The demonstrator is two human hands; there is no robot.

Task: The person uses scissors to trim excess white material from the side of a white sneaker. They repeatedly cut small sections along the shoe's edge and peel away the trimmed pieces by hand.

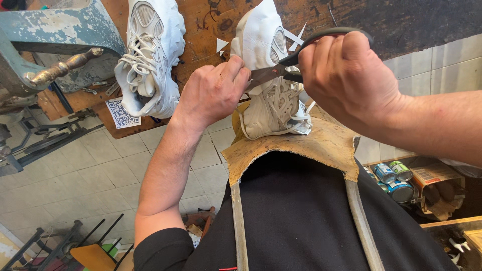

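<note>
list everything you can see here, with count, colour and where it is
sneaker in hand: 1, white, centre, on the apron edge
second sneaker: 1, white, on the wooden bench, upper left
scissors: 1, black handles, blades at the held sneaker
white scraps: a few, on the bench by the sneakers
apron: 1, tan leather, over a black shirt
machine: 1, grey-blue, top left
cans: about 3, blue and green, in a box, right
left hand: 1, grips the held sneaker
right hand: 1, holds the scissors
</note>
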